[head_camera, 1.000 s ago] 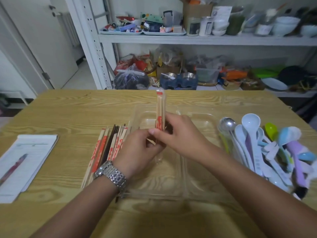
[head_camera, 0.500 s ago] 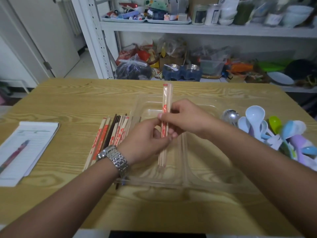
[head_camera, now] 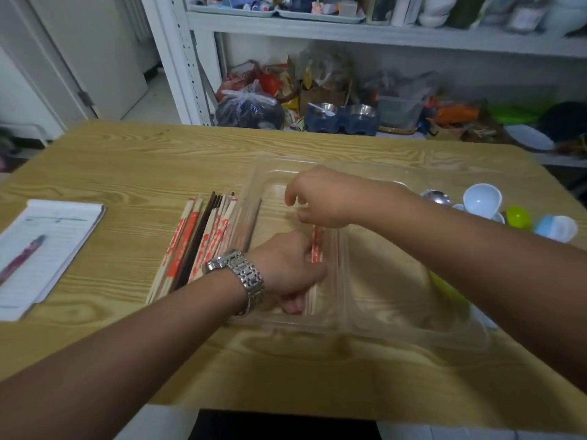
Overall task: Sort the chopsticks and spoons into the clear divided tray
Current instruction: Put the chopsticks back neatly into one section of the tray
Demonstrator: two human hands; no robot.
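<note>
Looking down at a wooden table (head_camera: 127,173) with a clear divided tray (head_camera: 397,331) in the middle. A wrapped pair of chopsticks (head_camera: 317,246), pale with red print, lies low in the tray's left compartment, running from 12 to 6 o'clock close to the centre divider.

The left hand (head_camera: 286,268), with a metal watch (head_camera: 238,274) on its wrist, covers the pair's lower half; its fingers are curled round it, gripping. The right hand (head_camera: 330,198) hangs over the top end and hides it. Its thumb and forefinger are bent with a small gap between them, and it cannot be told whether they pinch the pair.

At 9 o'clock of the tray lies a loose row of chopsticks (head_camera: 197,246), partly blurred behind the tray wall. At 2 o'clock are the spoons (head_camera: 482,198), mostly hidden by the right forearm and cut off by the frame edge. A notepad (head_camera: 47,249) with a pen (head_camera: 22,258) sits at far 9 o'clock, also cut off.

Half a second ago both hands held the pair tilted up above the tray; now it is down inside the compartment, and the hands have drawn apart along it.
</note>
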